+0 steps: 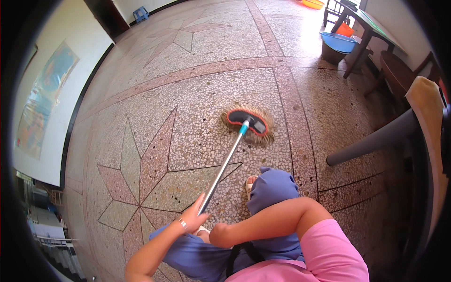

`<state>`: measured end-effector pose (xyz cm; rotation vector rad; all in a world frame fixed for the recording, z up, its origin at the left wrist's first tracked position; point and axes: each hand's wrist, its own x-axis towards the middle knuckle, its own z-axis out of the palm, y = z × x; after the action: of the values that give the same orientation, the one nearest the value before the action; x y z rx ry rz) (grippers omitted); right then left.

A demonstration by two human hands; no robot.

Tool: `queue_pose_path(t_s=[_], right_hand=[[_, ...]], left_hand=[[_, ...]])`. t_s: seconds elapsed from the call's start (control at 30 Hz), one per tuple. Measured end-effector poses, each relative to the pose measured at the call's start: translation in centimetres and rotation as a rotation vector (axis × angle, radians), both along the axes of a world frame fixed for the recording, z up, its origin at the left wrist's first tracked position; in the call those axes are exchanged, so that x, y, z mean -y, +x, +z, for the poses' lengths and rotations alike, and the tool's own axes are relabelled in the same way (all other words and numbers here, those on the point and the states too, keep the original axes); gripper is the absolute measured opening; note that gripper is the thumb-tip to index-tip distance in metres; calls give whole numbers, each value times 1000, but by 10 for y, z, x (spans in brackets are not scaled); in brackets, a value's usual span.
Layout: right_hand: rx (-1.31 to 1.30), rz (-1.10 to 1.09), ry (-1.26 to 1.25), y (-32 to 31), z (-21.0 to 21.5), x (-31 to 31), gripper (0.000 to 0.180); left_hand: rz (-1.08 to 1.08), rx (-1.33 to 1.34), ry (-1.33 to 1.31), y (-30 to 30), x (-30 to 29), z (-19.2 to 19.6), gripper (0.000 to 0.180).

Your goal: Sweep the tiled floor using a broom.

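My left hand, with a bracelet at the wrist, is closed around the silver pole of a mop. A teal collar joins the pole to the mop head, which has shaggy brown-beige strands around a dark, red-edged plate. The mop head rests on the speckled floor ahead of me, right of the middle. My right hand is curled into a fist beside the left one, over my blue trousers. Its fingers are turned away, so whatever it holds, if anything, is hidden.
A grey table leg stands close on the right. Beyond it are a wooden chair, a dark table and a blue basin on a dark bucket. A blue stool stands far left by the wall.
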<state>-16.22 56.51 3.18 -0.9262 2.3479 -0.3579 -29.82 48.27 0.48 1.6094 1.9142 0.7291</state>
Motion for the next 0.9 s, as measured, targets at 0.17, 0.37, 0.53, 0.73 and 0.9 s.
queue_pose_path(t_s=[0.17, 0.37, 0.53, 0.73, 0.9], right_hand=[[-22, -166, 52, 16, -10, -7, 32], [-59, -119, 47, 20, 1, -20, 30], [86, -263, -160, 23, 12, -41, 23], [28, -377, -34, 21, 45, -69, 27], [-165, -1337, -1407, 103, 89, -168, 28]], left_hand=[[110, 482, -1021, 14, -14, 127, 67], [123, 553, -902, 19, -75, 91, 53], [80, 567, -684, 48, -166, 22, 47], [56, 282, -554, 66, -234, 1, 31], [-39, -8, -337, 64, -240, 59, 33]])
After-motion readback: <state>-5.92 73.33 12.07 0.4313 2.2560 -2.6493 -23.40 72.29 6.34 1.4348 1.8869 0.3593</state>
